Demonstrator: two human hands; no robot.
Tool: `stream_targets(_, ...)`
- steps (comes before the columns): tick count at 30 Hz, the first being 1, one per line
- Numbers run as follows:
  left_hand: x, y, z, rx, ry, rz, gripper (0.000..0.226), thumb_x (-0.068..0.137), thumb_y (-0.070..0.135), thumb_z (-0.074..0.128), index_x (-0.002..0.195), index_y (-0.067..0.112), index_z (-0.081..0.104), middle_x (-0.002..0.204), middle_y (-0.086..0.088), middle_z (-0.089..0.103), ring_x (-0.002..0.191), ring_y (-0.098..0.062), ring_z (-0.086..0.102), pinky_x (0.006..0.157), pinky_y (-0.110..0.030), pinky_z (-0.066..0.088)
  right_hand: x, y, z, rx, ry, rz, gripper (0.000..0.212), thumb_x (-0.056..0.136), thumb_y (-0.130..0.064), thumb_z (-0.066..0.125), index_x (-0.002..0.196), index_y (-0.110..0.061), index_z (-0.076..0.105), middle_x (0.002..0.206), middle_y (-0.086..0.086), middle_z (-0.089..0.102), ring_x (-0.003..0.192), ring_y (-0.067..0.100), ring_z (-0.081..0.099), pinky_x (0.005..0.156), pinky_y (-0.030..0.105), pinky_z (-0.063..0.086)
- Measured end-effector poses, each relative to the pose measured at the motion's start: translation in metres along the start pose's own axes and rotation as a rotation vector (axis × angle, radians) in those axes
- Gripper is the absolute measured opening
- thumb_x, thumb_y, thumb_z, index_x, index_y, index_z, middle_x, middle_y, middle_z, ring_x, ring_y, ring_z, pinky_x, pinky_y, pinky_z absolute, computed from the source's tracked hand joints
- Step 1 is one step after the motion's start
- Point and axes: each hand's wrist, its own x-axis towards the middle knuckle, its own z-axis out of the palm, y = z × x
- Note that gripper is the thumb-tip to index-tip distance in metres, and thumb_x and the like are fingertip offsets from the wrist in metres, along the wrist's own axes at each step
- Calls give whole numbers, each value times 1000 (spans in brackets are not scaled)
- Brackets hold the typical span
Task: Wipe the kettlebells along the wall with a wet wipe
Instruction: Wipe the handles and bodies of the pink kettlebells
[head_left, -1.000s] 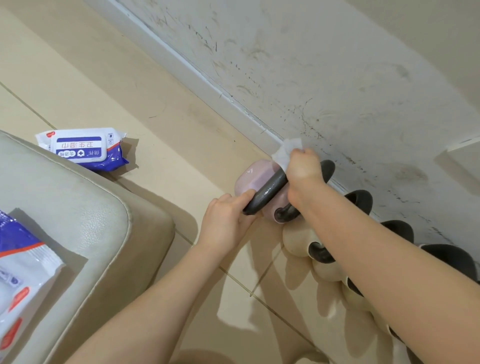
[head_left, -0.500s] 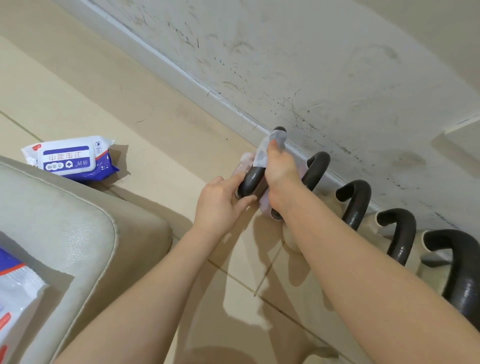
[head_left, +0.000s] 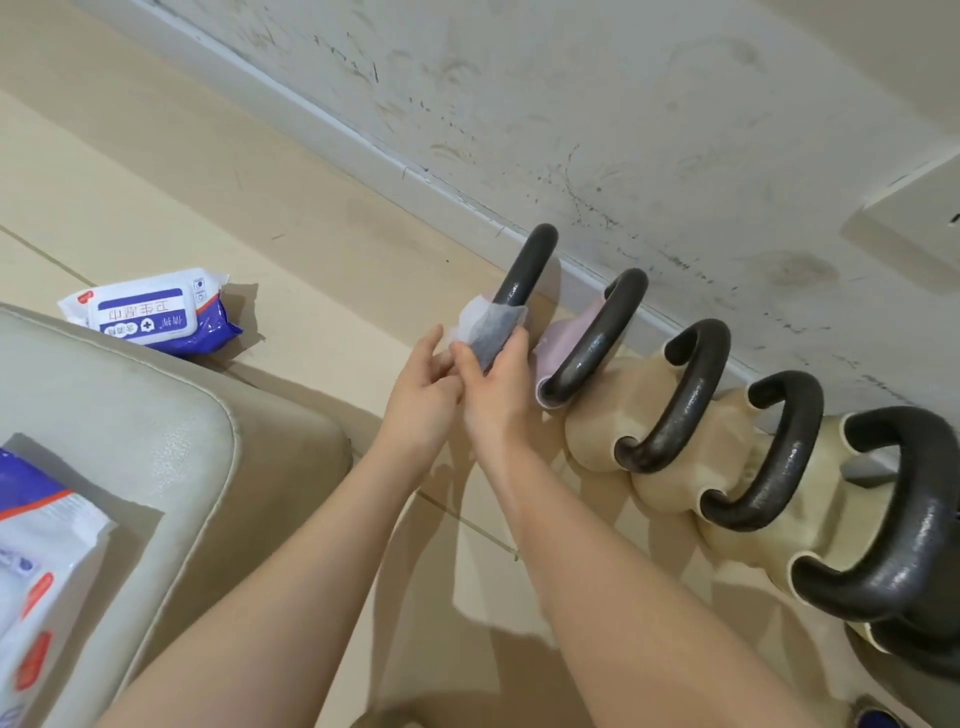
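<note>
While right hand (head_left: 496, 395) grips wet wipe (head_left: 488, 327) round kettlebell handle (head_left: 527, 265), left hand (head_left: 421, 395) alongside, fingers relaxed.

Kettlebell handles (head_left: 685, 395) are dark grey-black over beige bodies (head_left: 597, 441), one body lilac (head_left: 563, 343); the wet wipe (head_left: 488, 325) is white, showing grey where wrapped; the wipe pack (head_left: 150, 314) at left is white and blue with red accents; floor tiles (head_left: 156, 171) are cream.

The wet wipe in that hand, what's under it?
The wet wipe is wrapped round the lower end of a dark kettlebell handle; the right hand grips it there. The handle shows dimly through the wipe. That kettlebell's body is covered by the hands.
</note>
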Motion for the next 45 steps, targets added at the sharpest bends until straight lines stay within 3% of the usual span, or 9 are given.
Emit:
stream_targets(7,-15,14,-7,48,53,-11,57,89,2,39,143,19,34,144,2,42,134,-14,36,98,-21,26,-2,17,-7,-612,-38,-171,41,94,-19,48,132,-7,39,122,13,60,113,26,57,90,33,45)
stream_targets(17,-33,22,22,351,275,462,33,88,0,39,112,13,57,112,3,51,95,5,48,77,-4,34,-22,-22,-96,-54,-187,-147,23,97,-10,38,105,-14,59,101,10,64,87,19,61,84,31,52)
stream_targets(23,-26,12,63,658,-133,483,29,89,9,47,116,9,56,110,-6,59,103,-19,55,83,-19,36,-4,-31,-145,-148,14,-180,24,97,-13,36,107,-20,57,100,1,62,91,19,60,83,30,49)
stream_targets(27,-22,11,75,429,-40,188,45,82,4,52,125,18,48,114,1,63,107,-18,58,95,-27,45,11,-36,-150,-840,-48,-479,44,91,0,34,134,-8,42,140,8,41,120,23,42,98,24,32)
stream_targets(31,-35,10,65,80,-57,30,39,83,-8,41,116,10,51,97,1,62,88,-13,58,63,-8,48,7,-22,-144,-1381,-481,-772,66,86,-36,14,144,-8,27,154,8,25,144,22,15,115,32,-3)
stream_targets(35,-40,1,52,138,69,-11,46,84,-4,36,123,16,48,110,1,56,89,-11,54,70,-13,44,7,-5,-132,-1517,-550,-1080,53,89,-43,36,97,-5,72,111,11,69,114,27,59,108,39,24)
stream_targets(39,-40,-2,48,177,122,-4,41,86,0,38,122,18,49,88,12,52,71,0,48,61,-10,37,16,-3,-119,-1577,-428,-1238,24,76,-10,43,84,-11,67,83,7,69,89,26,64,99,39,45)
stream_targets(41,-39,-4,43,215,137,1,40,87,3,39,124,16,49,93,8,54,70,-2,48,57,-9,39,15,-9,-110,-1607,-392,-1206,18,71,-12,54,84,-13,66,75,3,67,83,24,65,99,41,45)
stream_targets(45,-37,-8,39,240,160,9,36,88,6,41,119,19,51,122,3,52,72,-4,51,41,-5,39,8,-7,-94,-2164,-519,-1159,36,92,-22,41,124,-10,52,118,8,58,117,28,48,115,47,10)
